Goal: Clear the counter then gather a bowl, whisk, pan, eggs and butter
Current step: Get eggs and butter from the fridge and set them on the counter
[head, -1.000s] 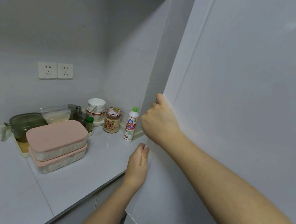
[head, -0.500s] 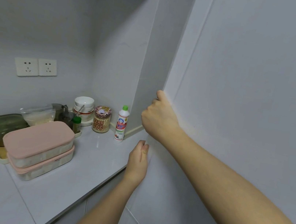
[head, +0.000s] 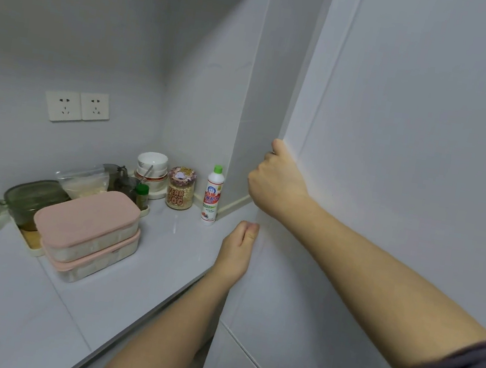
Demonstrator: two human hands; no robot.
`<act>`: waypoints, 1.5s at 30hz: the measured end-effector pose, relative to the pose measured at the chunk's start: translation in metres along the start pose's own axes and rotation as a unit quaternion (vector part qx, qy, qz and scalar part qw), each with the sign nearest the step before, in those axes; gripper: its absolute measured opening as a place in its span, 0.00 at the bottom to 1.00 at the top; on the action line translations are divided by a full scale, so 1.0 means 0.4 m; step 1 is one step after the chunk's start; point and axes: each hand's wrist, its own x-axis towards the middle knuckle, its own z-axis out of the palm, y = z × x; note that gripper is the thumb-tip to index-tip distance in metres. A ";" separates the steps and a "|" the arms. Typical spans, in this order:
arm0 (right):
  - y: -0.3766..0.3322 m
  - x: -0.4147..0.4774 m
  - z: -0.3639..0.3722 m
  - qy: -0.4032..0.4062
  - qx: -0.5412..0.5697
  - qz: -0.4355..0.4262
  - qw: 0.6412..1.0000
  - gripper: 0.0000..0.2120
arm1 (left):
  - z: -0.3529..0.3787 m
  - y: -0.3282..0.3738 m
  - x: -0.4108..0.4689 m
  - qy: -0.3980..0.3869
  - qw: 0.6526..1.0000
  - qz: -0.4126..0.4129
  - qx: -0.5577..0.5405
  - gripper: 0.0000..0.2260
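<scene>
So both hands are on the left edge of a tall white door [head: 410, 177] at the right end of the bench [head: 162, 253]. The right hand [head: 279, 186] is the higher one, thumb lying up the door's front and fingers [head: 268, 156] curled round the edge so the tips are hidden behind it. The left hand [head: 238, 246] is just below, fingers bunched tight together and tucked against the same edge, so it's gripping too, though I can't see how far they wrap. Can't tell if it's a fridge or a cupboard. The stack of white bowls [head: 152, 164] sits at the back of the bench near the corner, with what looks like a utensil handle leaning on it. Right of the bowls is a jar [head: 180, 188] printed YEAR OF THE DOG, then a white bottle with a green cap [head: 212, 195] standing close to the side wall. Left of the bowls there's a glass jug [head: 119, 178], a small green-capped bottle [head: 141, 195] and a zip bag of pale powder [head: 84, 182]. Nearer the front, two pink-lidded containers [head: 88, 220] are stacked one on the other, beside a greenish glass pot [head: 31, 199] on a cream tray [head: 33, 245]. Two wall sockets [head: 76, 107] are up above.
</scene>
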 end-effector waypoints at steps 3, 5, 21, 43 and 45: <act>-0.017 0.002 -0.008 0.074 0.070 0.063 0.993 0.13 | -0.062 -0.008 -0.030 0.008 0.999 -0.023 0.044 0.11; -0.046 -0.008 -0.017 0.149 0.213 0.106 0.960 0.12 | -0.116 -0.009 -0.071 0.025 0.998 -0.021 0.058 0.11; -0.833 -0.261 -0.500 0.037 0.857 0.036 0.512 0.11 | -0.739 0.003 -0.963 0.300 0.944 -0.109 0.078 0.07; -1.497 -0.525 -1.379 -0.054 0.881 -0.234 0.408 0.11 | -1.309 0.098 -1.952 0.614 0.779 -0.106 0.078 0.09; -1.551 -0.511 -1.433 -0.063 0.878 -0.247 0.405 0.12 | -1.358 0.085 -1.999 0.628 0.766 -0.116 0.073 0.09</act>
